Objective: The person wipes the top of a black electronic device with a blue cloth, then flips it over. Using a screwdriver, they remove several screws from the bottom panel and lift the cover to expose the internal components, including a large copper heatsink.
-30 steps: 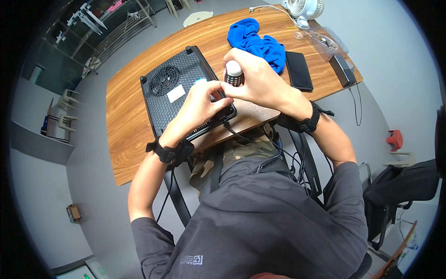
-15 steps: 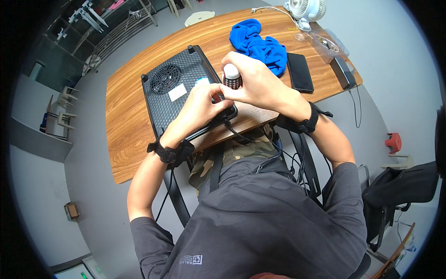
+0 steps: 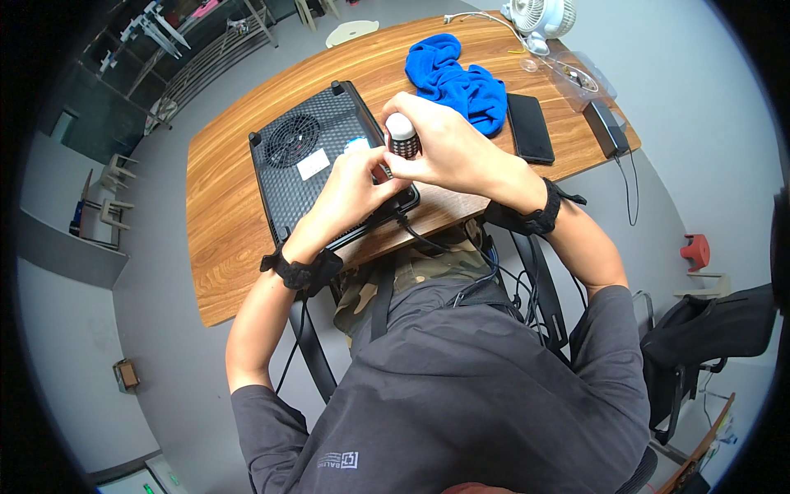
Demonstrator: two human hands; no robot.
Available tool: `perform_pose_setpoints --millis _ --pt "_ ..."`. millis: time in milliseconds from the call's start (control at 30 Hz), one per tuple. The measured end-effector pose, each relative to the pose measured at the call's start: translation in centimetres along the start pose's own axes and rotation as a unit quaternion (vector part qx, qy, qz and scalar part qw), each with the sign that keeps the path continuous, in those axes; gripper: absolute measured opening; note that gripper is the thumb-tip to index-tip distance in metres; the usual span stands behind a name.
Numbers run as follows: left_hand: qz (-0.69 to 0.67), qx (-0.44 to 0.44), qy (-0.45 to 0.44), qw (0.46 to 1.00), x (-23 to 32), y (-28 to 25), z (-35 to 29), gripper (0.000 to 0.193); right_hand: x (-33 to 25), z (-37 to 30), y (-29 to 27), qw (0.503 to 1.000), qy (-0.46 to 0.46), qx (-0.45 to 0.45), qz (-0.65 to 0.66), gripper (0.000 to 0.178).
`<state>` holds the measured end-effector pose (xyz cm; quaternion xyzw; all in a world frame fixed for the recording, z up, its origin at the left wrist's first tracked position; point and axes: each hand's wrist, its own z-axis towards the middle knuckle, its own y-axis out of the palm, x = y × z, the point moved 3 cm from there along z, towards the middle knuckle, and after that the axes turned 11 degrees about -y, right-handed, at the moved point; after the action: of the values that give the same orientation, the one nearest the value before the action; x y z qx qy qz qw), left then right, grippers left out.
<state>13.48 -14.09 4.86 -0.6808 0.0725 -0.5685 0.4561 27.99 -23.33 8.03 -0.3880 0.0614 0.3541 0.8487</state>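
We have our right hand (image 3: pixel 448 142) wrapped around a checked handle (image 3: pixel 404 146) with a white top, fingers and thumb closed about it so the top stays clear. The handle stands roughly upright at the 3 o'clock edge of a black case (image 3: pixel 284 188), its lower end hidden by our 2 hands. Our left hand (image 3: pixel 360 177) sits at 8 o'clock from the handle, over the case, thumb and fingers curled in close to it, perhaps to steady it; we cannot tell what, if anything, they pinch. The case lies vented side up, which leaves its round grille (image 3: pixel 292 140) exposed. A blue cloth (image 3: pixel 462 86) lies bunched at 1 o'clock from the handle and a black phone (image 3: pixel 532 128) at 3 o'clock, both probably set there to leave our hands room on the table (image 3: pixel 222 222).
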Motion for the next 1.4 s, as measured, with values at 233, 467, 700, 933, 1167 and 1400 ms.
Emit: perform_pose_setpoints --millis 233,467,700,933,1167,1400 --pt "0.004 -0.014 -0.018 1.000 -0.4 0.1 0.1 0.028 0.2 -0.1 0.1 1.000 0.005 -0.012 0.004 0.047" --pt "0.007 -0.001 -0.006 1.000 -1.0 -0.1 0.4 0.029 -0.6 0.4 -0.2 0.991 0.041 -0.092 0.083 0.054" --pt "-0.072 0.002 -0.012 0.997 0.2 -0.7 0.3 0.024 0.8 -0.2 0.1 0.995 0.007 -0.030 0.095 0.055" --pt "-0.010 0.063 -0.021 0.998 -0.2 -0.4 0.7 0.038 4.1 -4.1 1.4 0.880 0.387 -0.074 0.266 0.061" --pt "-0.146 0.009 -0.030 0.989 -0.5 -0.1 0.2 0.044 4.4 -5.7 3.7 0.841 0.427 -0.166 0.288 0.059" --pt "-0.162 -0.035 -0.023 0.986 -0.7 -0.4 0.0 0.035 5.2 -6.9 5.8 0.831 0.428 -0.175 0.310 0.050"
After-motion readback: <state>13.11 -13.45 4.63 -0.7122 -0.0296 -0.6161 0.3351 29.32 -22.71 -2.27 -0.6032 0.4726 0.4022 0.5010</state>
